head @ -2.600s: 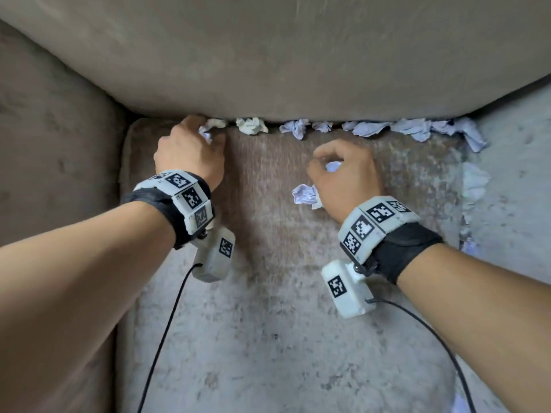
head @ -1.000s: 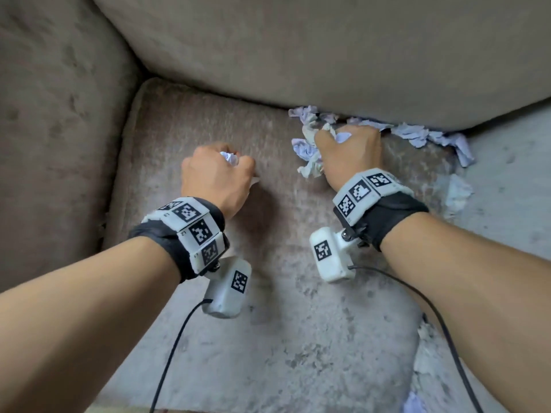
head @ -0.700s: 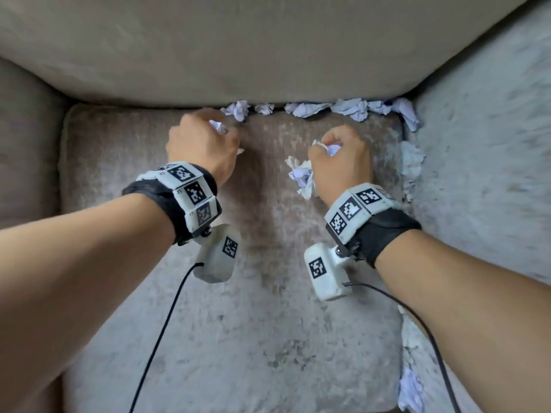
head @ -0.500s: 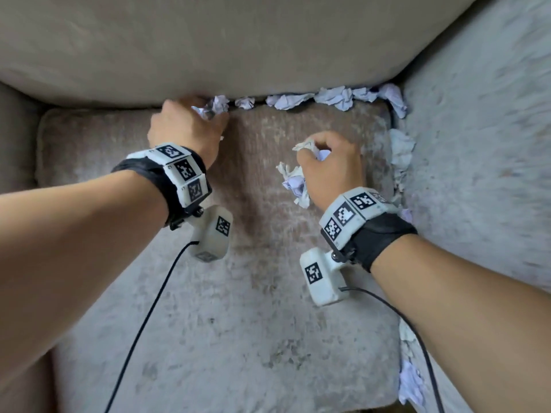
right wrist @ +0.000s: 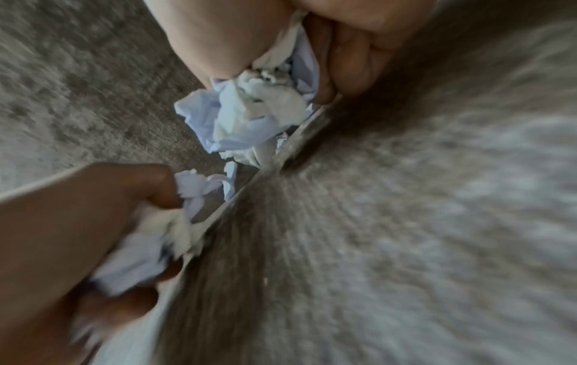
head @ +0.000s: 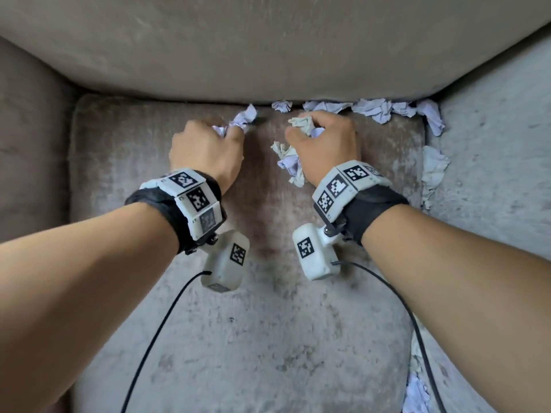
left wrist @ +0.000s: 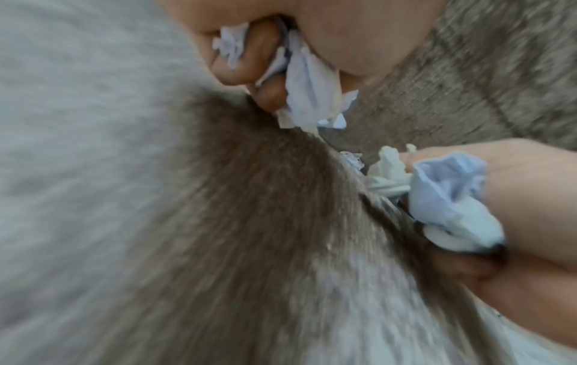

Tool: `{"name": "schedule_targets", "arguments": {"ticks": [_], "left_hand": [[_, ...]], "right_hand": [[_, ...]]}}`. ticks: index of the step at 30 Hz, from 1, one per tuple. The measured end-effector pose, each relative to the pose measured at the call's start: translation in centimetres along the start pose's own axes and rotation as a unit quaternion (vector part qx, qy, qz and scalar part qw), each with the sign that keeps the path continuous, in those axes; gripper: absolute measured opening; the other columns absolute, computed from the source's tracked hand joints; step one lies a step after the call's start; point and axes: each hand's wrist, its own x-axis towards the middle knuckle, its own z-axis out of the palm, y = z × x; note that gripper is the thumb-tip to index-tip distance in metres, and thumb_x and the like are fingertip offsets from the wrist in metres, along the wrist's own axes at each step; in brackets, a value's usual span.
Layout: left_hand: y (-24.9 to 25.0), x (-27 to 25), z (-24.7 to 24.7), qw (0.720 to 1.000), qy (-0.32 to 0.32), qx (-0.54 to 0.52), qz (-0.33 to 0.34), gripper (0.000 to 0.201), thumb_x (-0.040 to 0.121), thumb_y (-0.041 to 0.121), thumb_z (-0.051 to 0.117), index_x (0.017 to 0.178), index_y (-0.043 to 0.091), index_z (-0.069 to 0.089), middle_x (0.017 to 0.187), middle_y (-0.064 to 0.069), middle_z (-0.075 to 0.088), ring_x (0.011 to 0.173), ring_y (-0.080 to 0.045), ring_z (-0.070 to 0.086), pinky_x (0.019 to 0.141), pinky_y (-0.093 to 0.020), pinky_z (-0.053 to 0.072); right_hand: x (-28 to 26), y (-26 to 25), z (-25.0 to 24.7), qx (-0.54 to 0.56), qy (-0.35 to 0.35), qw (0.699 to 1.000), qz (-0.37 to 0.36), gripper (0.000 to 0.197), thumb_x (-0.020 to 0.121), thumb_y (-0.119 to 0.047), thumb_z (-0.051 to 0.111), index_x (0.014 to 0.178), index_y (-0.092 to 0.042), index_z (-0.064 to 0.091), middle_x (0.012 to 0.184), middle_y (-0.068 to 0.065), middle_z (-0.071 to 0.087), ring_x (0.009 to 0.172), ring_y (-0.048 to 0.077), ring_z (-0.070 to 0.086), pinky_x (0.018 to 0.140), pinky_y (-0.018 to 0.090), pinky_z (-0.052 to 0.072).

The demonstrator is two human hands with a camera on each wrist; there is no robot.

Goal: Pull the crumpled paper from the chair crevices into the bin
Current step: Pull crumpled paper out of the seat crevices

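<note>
Crumpled pale-blue and white paper (head: 372, 110) lines the crevice between the seat cushion (head: 268, 323) and the backrest. My left hand (head: 226, 135) grips paper scraps, and one piece (head: 246, 119) sticks out past its fingers just in front of the crevice; the left wrist view shows that paper (left wrist: 309, 81) pinched under the fingers. My right hand (head: 304, 129) clutches a wad of paper (head: 287, 162) close to the crevice, and the wad (right wrist: 249, 118) bulges from the fist in the right wrist view. No bin is in view.
More crumpled paper (head: 433, 171) sits in the right side crevice, with another piece (head: 417, 394) lower down by the seat's front right. The left armrest (head: 29, 144) and right armrest (head: 492, 174) hem in the seat. Camera cables trail from both wrists.
My left hand has drawn back a little from the back crevice with a paper piece in its fingers. My right hand has moved up toward the crevice, still holding its wad.
</note>
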Motion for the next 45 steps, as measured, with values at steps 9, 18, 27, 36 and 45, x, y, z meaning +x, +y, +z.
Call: {"name": "schedule_targets", "arguments": {"ticks": [9,18,27,36,45], "left_hand": [[-5.3,-2.5,-3.0,0.996,-0.018,-0.081,-0.021,0.054,0.072,0.066,0.055,0.061,0.014,0.063,0.051,0.004,0.063,0.061,-0.026,0.065,0.064,-0.039,0.056],[-7.7,-2.8,-3.3,0.995,-0.027,-0.089,-0.016,0.049,0.072,0.062,0.059,0.067,0.014,0.063,0.060,-0.003,0.067,0.059,-0.027,0.067,0.054,-0.046,0.057],[-6.4,-4.0,-3.5,0.996,-0.024,-0.083,0.004,0.034,0.075,0.051,0.058,0.068,0.017,0.062,0.061,-0.002,0.066,0.064,-0.027,0.066,0.060,-0.045,0.057],[-2.1,-8.7,-4.4,0.996,-0.044,-0.036,0.067,0.025,0.076,0.042,0.055,0.071,0.019,0.063,0.061,-0.002,0.066,0.063,-0.025,0.067,0.057,-0.036,0.056],[5.1,-14.9,-10.6,0.974,-0.076,0.036,0.210,0.026,0.088,0.034,0.049,0.077,0.016,0.064,0.073,-0.010,0.067,0.076,-0.033,0.065,0.067,-0.037,0.055]], "right_hand": [[3.2,-1.9,3.6,-0.072,0.055,0.993,0.076,0.045,0.069,-0.039,0.065,0.047,-0.009,0.039,0.040,0.001,0.037,0.037,0.013,0.030,0.039,0.024,0.026],[3.8,-1.6,4.5,-0.107,0.074,0.990,0.055,0.036,0.075,-0.032,0.061,0.051,-0.010,0.046,0.053,0.002,0.055,0.051,0.017,0.051,0.048,0.022,0.030],[1.4,-1.4,2.9,-0.054,0.032,0.998,0.016,0.040,0.072,-0.026,0.062,0.048,-0.013,0.032,0.039,-0.003,0.035,0.036,0.010,0.030,0.038,0.023,0.022],[-7.6,0.8,-2.4,0.027,-0.034,0.998,0.045,0.037,0.073,-0.023,0.065,0.051,-0.014,0.036,0.046,-0.002,0.038,0.047,0.016,0.032,0.046,0.025,0.028],[-12.2,-4.5,-13.5,-0.009,0.051,0.999,-0.009,0.038,0.074,-0.025,0.065,0.056,-0.013,0.034,0.052,0.000,0.039,0.050,0.018,0.032,0.047,0.029,0.026]]}}
